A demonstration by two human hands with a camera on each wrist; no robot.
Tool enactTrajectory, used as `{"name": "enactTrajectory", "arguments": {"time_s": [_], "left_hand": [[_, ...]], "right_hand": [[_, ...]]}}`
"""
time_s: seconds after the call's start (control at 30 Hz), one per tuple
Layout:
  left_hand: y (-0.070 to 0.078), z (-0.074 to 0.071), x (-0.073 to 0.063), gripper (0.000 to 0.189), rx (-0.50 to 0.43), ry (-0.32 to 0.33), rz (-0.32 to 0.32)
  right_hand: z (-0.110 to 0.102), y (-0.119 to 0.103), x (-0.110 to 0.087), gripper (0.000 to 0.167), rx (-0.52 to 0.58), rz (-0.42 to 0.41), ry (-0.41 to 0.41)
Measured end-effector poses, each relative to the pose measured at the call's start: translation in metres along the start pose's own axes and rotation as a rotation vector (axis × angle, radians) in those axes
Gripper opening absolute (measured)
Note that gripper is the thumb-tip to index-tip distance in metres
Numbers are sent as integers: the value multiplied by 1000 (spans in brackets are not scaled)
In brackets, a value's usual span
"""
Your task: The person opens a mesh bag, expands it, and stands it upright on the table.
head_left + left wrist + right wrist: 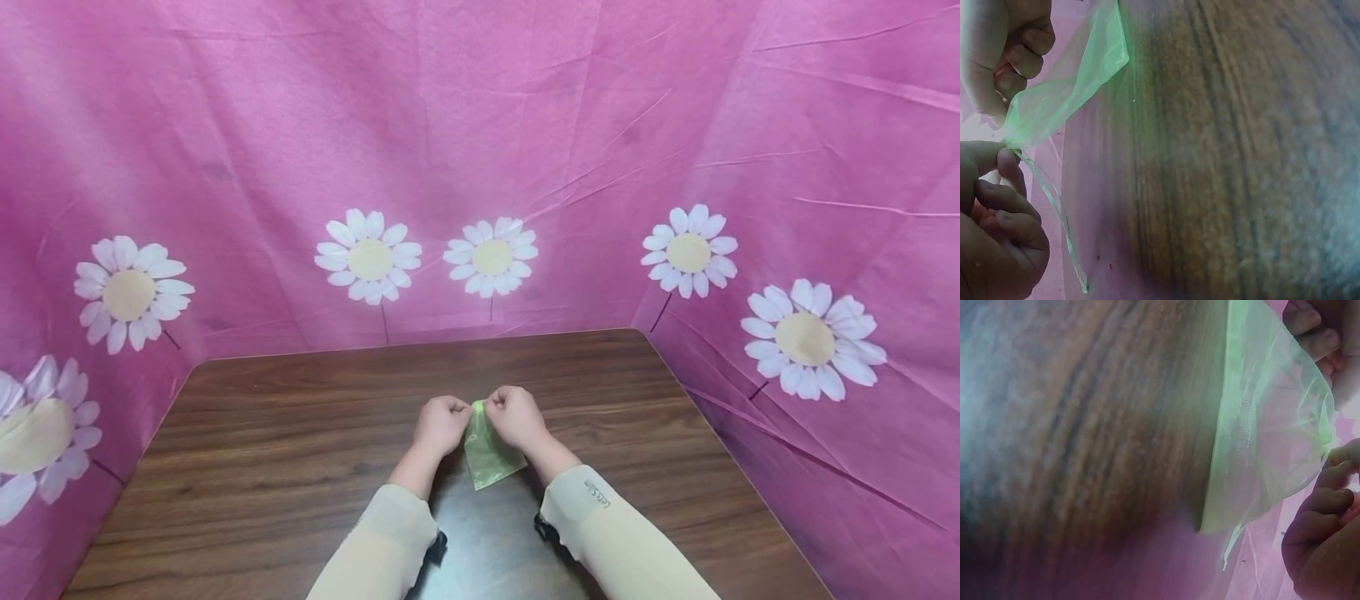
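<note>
Above the dark wooden table (300,467), left hand (441,423) and right hand (516,417) pinch the gathered top of a sheer green organza drawstring pouch (489,450); its mouth looks nearly drawn shut, not yet tied.

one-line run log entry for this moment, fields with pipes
left hand: pinches green mesh pouch top | right hand: pinches same top | pouch: hangs over wooden table

the head view looks forward and down from above onto the wooden surface (300,467) and pink backdrop (480,125), from some way off. both wrist views sit very near, sharing the green mesh pouch (1072,81) and blurred surface.
</note>
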State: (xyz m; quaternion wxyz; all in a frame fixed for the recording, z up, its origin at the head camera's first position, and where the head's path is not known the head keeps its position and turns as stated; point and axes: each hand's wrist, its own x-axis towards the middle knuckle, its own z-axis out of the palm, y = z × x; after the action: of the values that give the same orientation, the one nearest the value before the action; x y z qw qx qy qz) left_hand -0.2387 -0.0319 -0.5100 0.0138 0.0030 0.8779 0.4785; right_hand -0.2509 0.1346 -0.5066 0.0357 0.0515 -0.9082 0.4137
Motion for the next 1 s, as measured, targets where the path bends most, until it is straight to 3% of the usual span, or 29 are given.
{"name": "enactTrajectory", "arguments": {"time_s": [1.0], "left_hand": [[5, 4, -7, 9, -24, 10, 37]], "right_hand": [[-6, 8, -8, 11, 63, -58, -20]]}}
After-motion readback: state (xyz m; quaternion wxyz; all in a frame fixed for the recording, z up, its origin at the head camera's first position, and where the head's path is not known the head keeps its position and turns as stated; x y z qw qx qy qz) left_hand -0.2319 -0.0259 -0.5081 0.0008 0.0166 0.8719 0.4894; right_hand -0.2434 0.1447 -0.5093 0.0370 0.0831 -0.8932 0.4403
